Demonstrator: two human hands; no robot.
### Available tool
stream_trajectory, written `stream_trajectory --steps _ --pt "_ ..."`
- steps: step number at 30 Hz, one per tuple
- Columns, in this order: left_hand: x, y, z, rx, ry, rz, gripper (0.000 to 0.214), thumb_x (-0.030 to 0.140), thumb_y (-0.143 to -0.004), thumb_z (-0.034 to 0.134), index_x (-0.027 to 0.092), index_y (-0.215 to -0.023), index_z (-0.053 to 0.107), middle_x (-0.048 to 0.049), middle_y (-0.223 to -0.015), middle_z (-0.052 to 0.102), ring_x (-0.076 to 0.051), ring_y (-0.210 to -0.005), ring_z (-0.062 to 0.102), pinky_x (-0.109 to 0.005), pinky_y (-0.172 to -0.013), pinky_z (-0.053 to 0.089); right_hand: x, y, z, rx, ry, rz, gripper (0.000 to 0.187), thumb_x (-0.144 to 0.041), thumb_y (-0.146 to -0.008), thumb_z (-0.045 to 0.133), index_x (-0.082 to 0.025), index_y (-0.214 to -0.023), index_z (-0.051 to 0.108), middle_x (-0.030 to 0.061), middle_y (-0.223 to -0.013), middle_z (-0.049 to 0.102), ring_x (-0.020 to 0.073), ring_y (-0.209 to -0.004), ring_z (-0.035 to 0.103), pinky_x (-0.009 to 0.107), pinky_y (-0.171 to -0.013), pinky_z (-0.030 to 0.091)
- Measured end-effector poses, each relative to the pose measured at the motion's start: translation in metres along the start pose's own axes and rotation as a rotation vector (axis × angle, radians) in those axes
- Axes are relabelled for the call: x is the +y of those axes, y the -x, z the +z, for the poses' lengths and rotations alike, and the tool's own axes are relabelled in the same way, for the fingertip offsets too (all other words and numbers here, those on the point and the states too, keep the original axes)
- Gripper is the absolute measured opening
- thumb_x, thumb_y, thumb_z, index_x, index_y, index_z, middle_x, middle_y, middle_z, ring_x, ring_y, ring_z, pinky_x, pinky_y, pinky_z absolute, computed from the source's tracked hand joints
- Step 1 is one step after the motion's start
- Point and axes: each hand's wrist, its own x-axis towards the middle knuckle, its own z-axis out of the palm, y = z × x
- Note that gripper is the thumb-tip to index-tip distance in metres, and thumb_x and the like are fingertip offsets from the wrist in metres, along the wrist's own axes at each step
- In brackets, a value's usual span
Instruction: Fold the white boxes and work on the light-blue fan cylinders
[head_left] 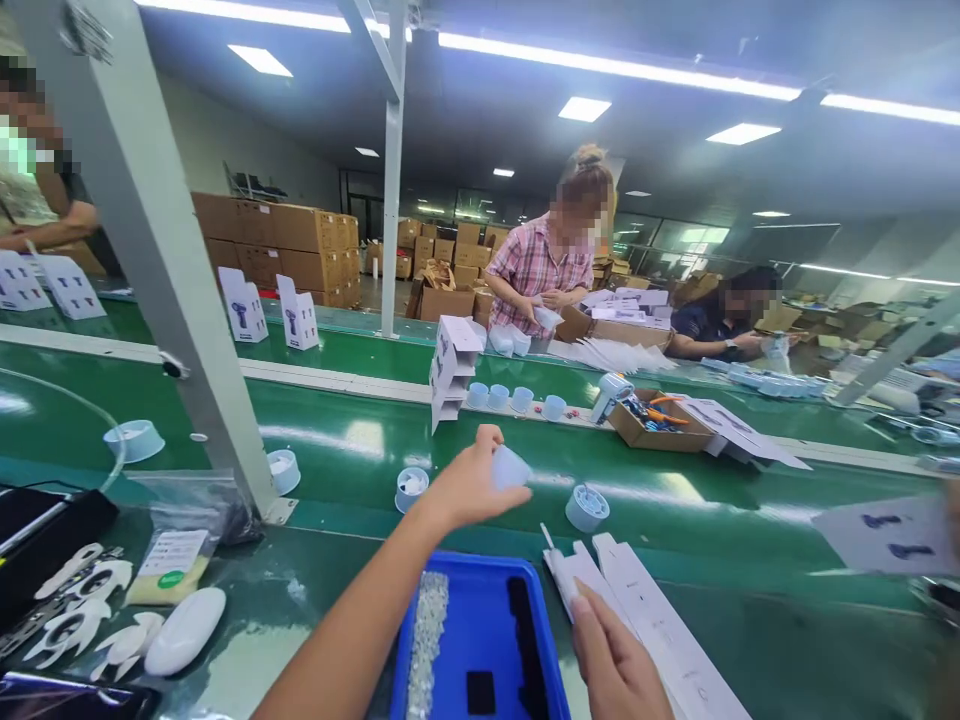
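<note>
My left hand (469, 490) reaches over the green conveyor belt, its fingers curled round a pale blue plastic piece (511, 468), which looks like one of the round cups nearby. Lower right, my right hand (619, 660) pinches a slim white stick-like tool (557, 560); its exact kind does not show. Between my arms lies a blue tray (480, 590) with small clear pieces (429, 630) along its left side and black pads (481, 692) in it. Round pale blue parts stand on the belt, one (412, 488) left of my left hand and another (587, 508) to its right.
Flat white cartons (660, 630) lie right of the tray. A metal post (161, 260) rises at left. Beyond stand an open box (452, 370), several blue cups (498, 397) and a carton of tools (660, 425). Co-workers (551, 260) sit or stand across the belt.
</note>
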Motion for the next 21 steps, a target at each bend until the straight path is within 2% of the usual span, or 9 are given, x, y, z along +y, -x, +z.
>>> stream_trajectory --steps 3,5,6,9,11,12,14,17,21 --pt "-0.035 -0.017 0.021 -0.17 -0.157 0.001 0.045 0.03 -0.073 0.07 0.024 -0.114 0.052 -0.0094 -0.111 0.058 -0.032 -0.106 0.054 -0.041 -0.087 0.046 0.015 0.015 -0.003 0.004 0.05 -0.026 0.048 -0.063 -0.078 0.064 -0.023 -0.103 0.07 0.002 -0.075 0.065 0.0225 -0.07 0.061 0.03 -0.061 0.049" --pt "-0.043 -0.02 0.033 -0.27 -0.192 0.014 0.046 0.013 -0.068 0.068 0.026 -0.112 0.06 -0.0101 -0.123 0.057 -0.034 -0.121 0.047 -0.047 -0.097 0.041 0.02 0.028 0.0 -0.04 0.029 -0.003 0.04 -0.059 -0.079 0.066 -0.023 -0.095 0.067 -0.0019 -0.067 0.058 0.0177 -0.06 0.056 0.027 -0.058 0.047" --pt "-0.044 -0.02 0.036 -0.315 -0.208 0.024 0.055 0.007 -0.066 0.065 0.028 -0.117 0.06 -0.0094 -0.131 0.054 -0.033 -0.128 0.043 -0.048 -0.102 0.038 0.022 0.034 0.002 -0.052 0.012 0.0 0.036 -0.056 -0.08 0.067 -0.022 -0.091 0.065 -0.0021 -0.069 0.058 0.0166 -0.06 0.056 0.026 -0.059 0.046" --pt "-0.038 -0.018 0.032 -0.35 -0.243 0.031 0.089 0.001 -0.064 0.06 0.035 -0.143 0.039 -0.0053 -0.157 0.027 -0.027 -0.145 0.02 -0.048 -0.115 0.019 0.026 0.049 0.01 -0.1 -0.036 -0.028 0.031 -0.052 -0.084 0.066 -0.021 -0.091 0.064 0.0013 -0.083 0.062 0.0167 -0.071 0.059 0.027 -0.068 0.049" --pt "-0.039 -0.017 0.022 -0.307 -0.285 -0.053 0.094 0.005 -0.066 0.064 0.03 -0.149 0.028 -0.0094 -0.162 0.01 -0.031 -0.148 0.003 -0.056 -0.116 0.009 0.029 0.055 0.015 -0.147 -0.073 -0.025 0.031 -0.051 -0.089 0.061 -0.021 -0.097 0.064 0.0043 -0.093 0.063 0.0173 -0.076 0.061 0.028 -0.07 0.051" --pt "-0.042 -0.017 0.016 -0.291 -0.308 -0.121 0.091 0.008 -0.066 0.066 0.025 -0.148 0.032 -0.0145 -0.161 0.011 -0.037 -0.147 0.003 -0.062 -0.113 0.01 0.031 0.058 0.017 -0.18 -0.086 -0.022 0.031 -0.051 -0.091 0.059 -0.021 -0.099 0.063 0.0051 -0.095 0.064 0.0173 -0.076 0.062 0.028 -0.069 0.051" --pt "-0.053 -0.017 0.004 -0.301 -0.333 -0.253 0.072 0.01 -0.066 0.069 0.017 -0.136 0.05 -0.0238 -0.152 0.03 -0.047 -0.14 0.023 -0.068 -0.105 0.024 0.034 0.059 0.018 -0.261 -0.088 -0.037 0.029 -0.048 -0.094 0.056 -0.021 -0.099 0.063 0.0054 -0.094 0.065 0.0179 -0.075 0.064 0.029 -0.067 0.054" --pt "-0.071 -0.016 -0.01 -0.35 -0.298 -0.312 0.039 0.013 -0.071 0.07 0.015 -0.11 0.065 -0.0176 -0.124 0.06 -0.035 -0.114 0.057 -0.052 -0.094 0.046 0.038 0.058 0.018 -0.355 -0.062 -0.069 0.024 -0.047 -0.092 0.059 -0.025 -0.099 0.065 0.0048 -0.092 0.068 0.0212 -0.071 0.068 0.034 -0.064 0.059" --pt "-0.078 -0.012 -0.029 -0.244 -0.213 -0.248 0.036 0.022 -0.072 0.066 0.019 -0.109 0.066 -0.0108 -0.117 0.062 -0.027 -0.102 0.06 -0.037 -0.087 0.049 0.037 0.052 0.017 -0.351 -0.029 -0.126 0.014 -0.046 -0.087 0.064 -0.035 -0.093 0.07 0.0031 -0.087 0.071 0.023 -0.064 0.069 0.034 -0.055 0.06"
